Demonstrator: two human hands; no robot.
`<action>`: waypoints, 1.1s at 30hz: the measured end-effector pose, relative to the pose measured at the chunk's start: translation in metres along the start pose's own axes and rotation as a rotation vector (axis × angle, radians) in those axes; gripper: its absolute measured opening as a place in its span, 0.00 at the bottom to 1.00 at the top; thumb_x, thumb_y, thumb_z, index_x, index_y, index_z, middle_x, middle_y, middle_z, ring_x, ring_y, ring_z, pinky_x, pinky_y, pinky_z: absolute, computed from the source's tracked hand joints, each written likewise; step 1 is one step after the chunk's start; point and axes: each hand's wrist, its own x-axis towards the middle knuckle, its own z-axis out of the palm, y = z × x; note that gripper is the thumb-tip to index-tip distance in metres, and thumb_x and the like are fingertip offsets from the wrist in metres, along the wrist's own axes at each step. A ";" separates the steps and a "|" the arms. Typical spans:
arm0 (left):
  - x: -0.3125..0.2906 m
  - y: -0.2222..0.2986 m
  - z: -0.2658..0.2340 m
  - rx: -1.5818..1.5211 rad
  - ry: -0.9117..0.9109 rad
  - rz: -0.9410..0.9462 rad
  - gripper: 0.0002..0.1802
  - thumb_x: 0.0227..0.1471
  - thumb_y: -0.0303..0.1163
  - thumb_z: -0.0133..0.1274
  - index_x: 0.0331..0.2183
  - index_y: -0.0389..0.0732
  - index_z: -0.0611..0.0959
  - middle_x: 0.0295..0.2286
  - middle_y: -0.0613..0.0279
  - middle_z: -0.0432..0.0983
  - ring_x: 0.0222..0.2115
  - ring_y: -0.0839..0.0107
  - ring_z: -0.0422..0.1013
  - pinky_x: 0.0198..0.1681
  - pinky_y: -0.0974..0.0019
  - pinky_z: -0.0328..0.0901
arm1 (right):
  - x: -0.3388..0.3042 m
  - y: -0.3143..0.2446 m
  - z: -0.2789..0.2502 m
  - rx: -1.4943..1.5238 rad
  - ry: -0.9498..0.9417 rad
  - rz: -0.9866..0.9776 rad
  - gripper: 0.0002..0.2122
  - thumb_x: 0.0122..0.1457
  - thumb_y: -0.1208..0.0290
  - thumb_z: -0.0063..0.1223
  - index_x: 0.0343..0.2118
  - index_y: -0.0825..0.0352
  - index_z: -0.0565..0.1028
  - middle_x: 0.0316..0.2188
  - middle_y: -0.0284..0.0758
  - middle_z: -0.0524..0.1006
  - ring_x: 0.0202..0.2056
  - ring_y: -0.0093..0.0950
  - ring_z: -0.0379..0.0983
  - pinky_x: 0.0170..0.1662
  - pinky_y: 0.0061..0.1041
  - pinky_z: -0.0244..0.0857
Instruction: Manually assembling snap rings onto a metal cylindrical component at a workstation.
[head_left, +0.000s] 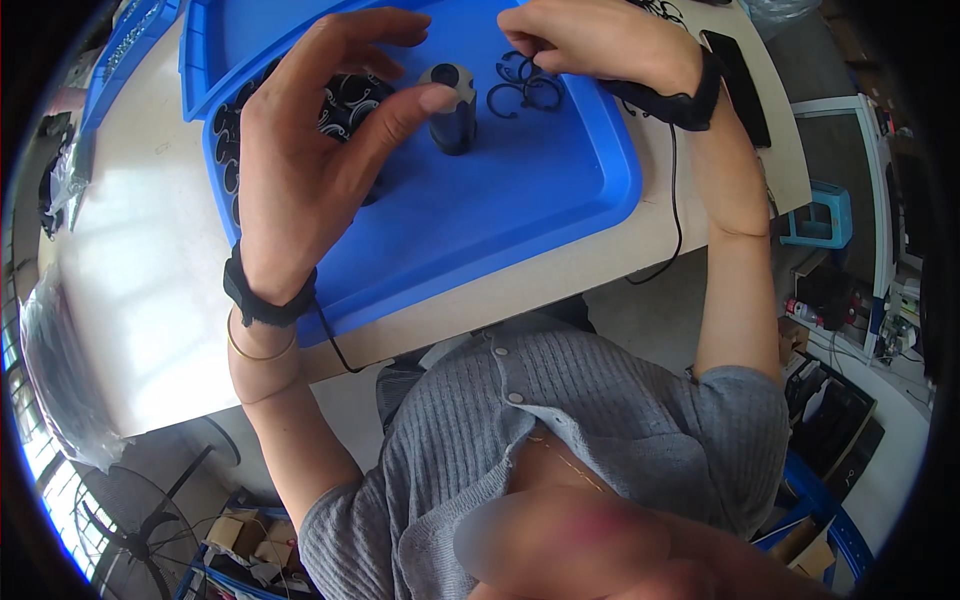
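My left hand (pixel 310 150) is over the blue tray (pixel 480 215) with fingers spread and nothing between them. Its thumb tip overlaps the edge of an upright dark cylindrical part (pixel 453 130) with a light metal top and a round hole; whether they touch I cannot tell. My right hand (pixel 610 45) is at the tray's far right, fingers curled together above several loose dark retaining rings (pixel 525 95). Anything pinched in those fingertips is hidden. Many more dark ring-shaped parts (pixel 228 150) sit along the tray's left side, partly behind my left hand.
The tray rests on a pale table (pixel 150 300). Another blue container (pixel 215 50) adjoins it at the far left. A black flat device (pixel 738 85) lies at the right, with a black cable (pixel 677 200) running over the table edge. A blue stool (pixel 822 215) stands beyond.
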 end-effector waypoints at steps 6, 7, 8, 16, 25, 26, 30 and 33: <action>0.000 0.002 0.000 -0.044 0.017 -0.029 0.17 0.56 0.23 0.62 0.47 0.32 0.81 0.44 0.58 0.82 0.41 0.72 0.76 0.50 0.68 0.69 | -0.010 -0.005 -0.018 0.089 0.090 -0.082 0.09 0.56 0.72 0.59 0.37 0.71 0.78 0.30 0.44 0.80 0.36 0.43 0.78 0.42 0.37 0.70; -0.001 0.002 0.000 -0.048 0.018 -0.043 0.16 0.56 0.22 0.61 0.47 0.32 0.81 0.43 0.58 0.82 0.41 0.72 0.76 0.50 0.68 0.69 | -0.010 -0.005 -0.019 0.125 0.117 -0.097 0.09 0.57 0.72 0.59 0.37 0.71 0.78 0.30 0.43 0.80 0.34 0.41 0.78 0.41 0.36 0.70; 0.000 0.002 0.001 -0.050 0.038 -0.028 0.16 0.55 0.22 0.62 0.46 0.33 0.82 0.41 0.59 0.83 0.39 0.73 0.77 0.46 0.69 0.70 | -0.009 -0.005 -0.021 0.162 0.144 -0.113 0.08 0.57 0.73 0.59 0.37 0.72 0.78 0.29 0.42 0.80 0.33 0.39 0.77 0.40 0.35 0.70; 0.002 -0.005 0.002 0.012 0.120 0.077 0.14 0.53 0.20 0.62 0.43 0.36 0.83 0.37 0.63 0.84 0.33 0.75 0.76 0.39 0.71 0.70 | -0.010 -0.007 -0.030 0.977 0.133 -0.049 0.09 0.65 0.74 0.58 0.46 0.70 0.74 0.30 0.29 0.78 0.27 0.13 0.72 0.28 0.13 0.66; -0.001 0.001 0.003 -0.212 0.110 -0.045 0.14 0.53 0.21 0.63 0.43 0.36 0.83 0.36 0.64 0.84 0.31 0.78 0.74 0.38 0.73 0.69 | -0.007 -0.025 -0.013 1.287 0.191 -0.182 0.13 0.64 0.75 0.60 0.49 0.69 0.72 0.34 0.31 0.77 0.29 0.14 0.73 0.30 0.13 0.68; -0.002 0.002 0.004 -0.227 0.108 -0.067 0.15 0.52 0.21 0.64 0.43 0.36 0.83 0.36 0.65 0.84 0.30 0.79 0.74 0.38 0.74 0.69 | -0.008 -0.028 -0.012 1.291 0.200 -0.184 0.13 0.64 0.75 0.60 0.49 0.69 0.72 0.34 0.31 0.77 0.29 0.14 0.73 0.30 0.13 0.68; -0.001 0.000 0.006 -0.206 0.108 -0.030 0.15 0.52 0.20 0.64 0.44 0.37 0.83 0.35 0.65 0.84 0.30 0.80 0.73 0.38 0.74 0.69 | -0.007 -0.036 -0.009 1.308 0.188 -0.195 0.13 0.64 0.75 0.60 0.49 0.69 0.71 0.34 0.30 0.77 0.29 0.12 0.72 0.31 0.12 0.68; 0.000 0.000 0.006 -0.303 0.104 -0.090 0.16 0.51 0.19 0.64 0.44 0.37 0.83 0.34 0.65 0.83 0.30 0.80 0.72 0.38 0.74 0.69 | -0.005 -0.040 -0.006 1.354 0.192 -0.231 0.14 0.65 0.76 0.60 0.50 0.70 0.71 0.34 0.31 0.78 0.28 0.11 0.71 0.30 0.11 0.67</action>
